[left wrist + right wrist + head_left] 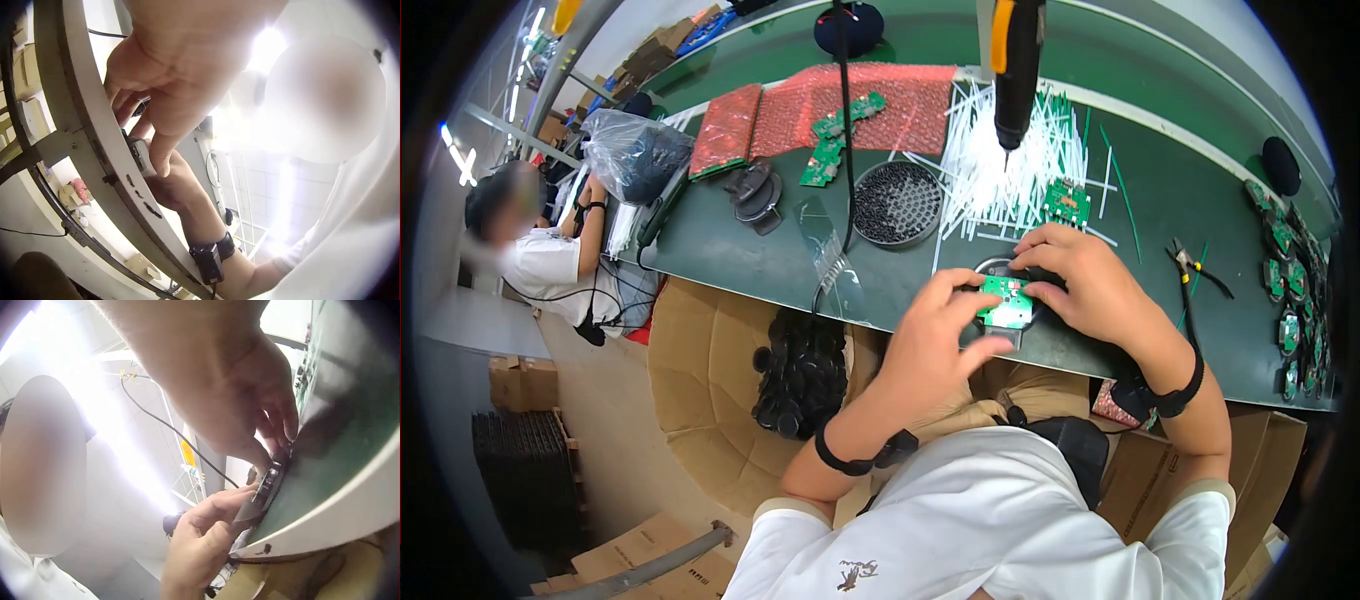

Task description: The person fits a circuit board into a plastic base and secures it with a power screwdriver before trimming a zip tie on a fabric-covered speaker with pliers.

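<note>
In the head view, a green circuit board (1006,303) lies over a round black holder at the table's front edge, with a grey block (1003,338) at its near side. My left hand (935,335) holds the board's left side, fingertips on its edge and thumb beside the grey block. From the right, my right hand (1085,280) grips the board and holder between thumb and fingers. The left wrist view shows the left hand (181,69) around the grey block (142,156). In the right wrist view the board (269,481) is edge-on between the right hand (250,394) and left hand (200,540).
Behind the hands lie white strips (980,150), another board (1067,203) and a dish of black parts (897,203). A screwdriver (1018,75) hangs above. Pliers (1200,268) and wired boards (1288,280) are at right, red bubble wrap (800,110) at back. Another person (550,250) sits left.
</note>
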### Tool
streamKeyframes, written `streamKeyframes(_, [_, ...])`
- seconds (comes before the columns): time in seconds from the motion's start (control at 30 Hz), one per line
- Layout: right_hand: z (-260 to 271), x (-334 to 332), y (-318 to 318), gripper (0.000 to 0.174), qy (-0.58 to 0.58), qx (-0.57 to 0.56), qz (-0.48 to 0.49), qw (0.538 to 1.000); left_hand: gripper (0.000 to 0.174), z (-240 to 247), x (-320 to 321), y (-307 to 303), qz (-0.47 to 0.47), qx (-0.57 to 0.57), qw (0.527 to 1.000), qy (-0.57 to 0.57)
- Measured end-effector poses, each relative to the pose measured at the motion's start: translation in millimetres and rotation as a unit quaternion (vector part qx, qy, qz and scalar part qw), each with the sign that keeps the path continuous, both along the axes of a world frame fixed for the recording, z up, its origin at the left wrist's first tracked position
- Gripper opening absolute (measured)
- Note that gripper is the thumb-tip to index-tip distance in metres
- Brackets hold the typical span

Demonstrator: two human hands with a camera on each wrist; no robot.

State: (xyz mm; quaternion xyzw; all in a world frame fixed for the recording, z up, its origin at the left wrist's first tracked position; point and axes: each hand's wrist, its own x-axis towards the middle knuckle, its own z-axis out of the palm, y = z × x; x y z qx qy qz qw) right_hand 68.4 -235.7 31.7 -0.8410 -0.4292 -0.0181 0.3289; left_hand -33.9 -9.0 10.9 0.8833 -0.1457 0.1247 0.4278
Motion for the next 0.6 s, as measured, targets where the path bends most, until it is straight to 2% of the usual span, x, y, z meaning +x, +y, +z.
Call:
streamKeyframes(0.03, [8.0, 3.0, -1.2, 0.021, -0.008, -0.001, 0.003, 1.000, 0.034, 2.5, 6.4, 7.3, -0.002, 0.000, 1.000, 0.000])
streamKeyframes(0.1, [25.4, 11.1, -4.2, 0.016, 0.082, 0.022, -0.085, 0.993, 0.018, 4.0, 26.9, 24.3, 0.101, 0.014, 0.993, -0.055])
streamKeyframes(0.13, [30.0, 20.8, -4.5, 0.011, 0.047, 0.050, -0.113, 0.991, 0.011, 4.5, 39.9, 35.6, 0.133, 0.023, 0.988, -0.081])
streamKeyframes(0.17, [31.4, 32.5, -3.9, 0.014, 0.080, 0.072, -0.162, 0.981, 0.008, 3.6, 52.3, 46.3, 0.161, 0.041, 0.982, -0.086])
streamKeyframes(0.2, [37.3, 40.7, 1.8, 0.021, 0.072, 0.103, -0.196, 0.972, 0.011, 4.2, 62.3, 55.2, 0.187, 0.108, 0.972, -0.094])
streamKeyframes(0.23, [44.0, 48.1, 9.4, 0.029, 0.064, 0.134, -0.231, 0.962, 0.011, 1.7, 69.3, 60.5, 0.187, 0.108, 0.972, -0.098])
streamKeyframes(0.27, [42.8, 58.8, 17.3, 0.029, 0.060, 0.136, -0.231, 0.962, 0.011, -1.7, 75.8, 64.7, 0.189, 0.143, 0.969, -0.070])
streamKeyframes(0.33, [33.9, 79.2, 34.4, 0.044, 0.111, 0.309, -0.126, 0.936, 0.012, -4.5, 86.1, 66.7, 0.192, 0.187, 0.963, -0.023])
streamKeyframes(0.37, [36.3, 84.2, 38.9, 0.044, 0.107, 0.311, -0.127, 0.936, 0.012, -3.8, 87.2, 65.4, 0.191, 0.187, 0.963, -0.027])
streamKeyframes(0.43, [43.0, 91.1, 45.9, 0.049, 0.226, 0.372, 0.000, 0.900, 0.012, 1.0, 87.0, 61.4, 0.207, 0.214, 0.954, 0.025])
streamKeyframes(0.6, [52.1, 79.9, 44.3, 0.043, 0.267, 0.362, 0.026, 0.893, 0.011, 0.8, 94.0, 63.2, 0.190, 0.225, 0.954, 0.050])
